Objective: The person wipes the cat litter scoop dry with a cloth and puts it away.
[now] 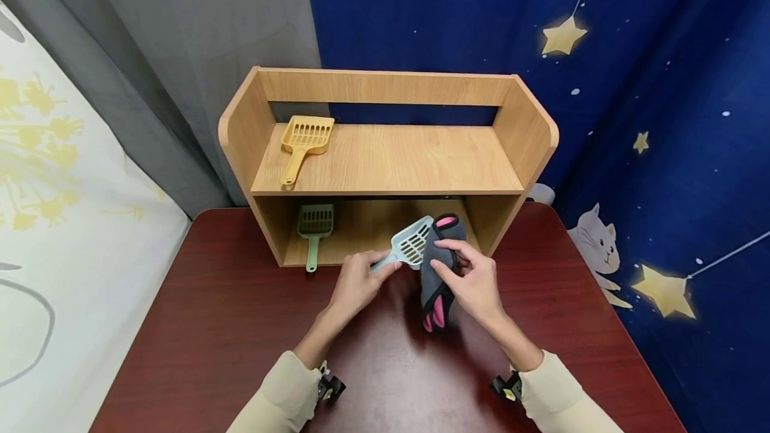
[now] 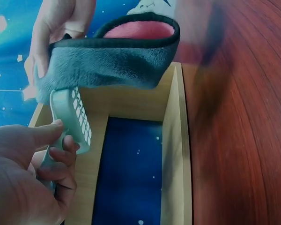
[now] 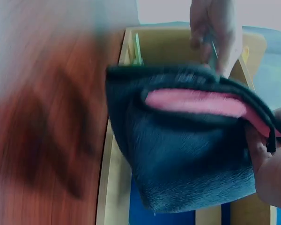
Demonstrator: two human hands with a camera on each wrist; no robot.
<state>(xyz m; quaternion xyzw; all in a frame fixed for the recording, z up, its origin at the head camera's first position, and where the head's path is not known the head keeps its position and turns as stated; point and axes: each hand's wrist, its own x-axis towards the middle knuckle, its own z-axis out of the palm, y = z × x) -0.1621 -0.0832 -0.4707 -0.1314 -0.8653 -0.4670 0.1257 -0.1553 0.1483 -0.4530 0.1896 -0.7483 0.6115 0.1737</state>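
My left hand (image 1: 359, 280) grips the handle of a light blue slotted litter scoop (image 1: 412, 243), its head tilted up to the right. My right hand (image 1: 475, 278) pinches a folded grey cloth (image 1: 434, 272) with black edging and a pink inner side. The cloth overlaps the right edge of the scoop's head in the head view. Seen from the left wrist, the cloth (image 2: 112, 63) lies right at the scoop's far end, and the thumb and fingers wrap the handle. In the right wrist view the cloth (image 3: 187, 159) hides most of the scoop.
A two-tier wooden shelf (image 1: 391, 182) stands at the back of the dark red table (image 1: 252, 339). On its upper board lies a yellow scoop (image 1: 307, 135); a green scoop (image 1: 315, 222) lies at the left of the lower level. Curtains (image 1: 421, 12) hang behind.
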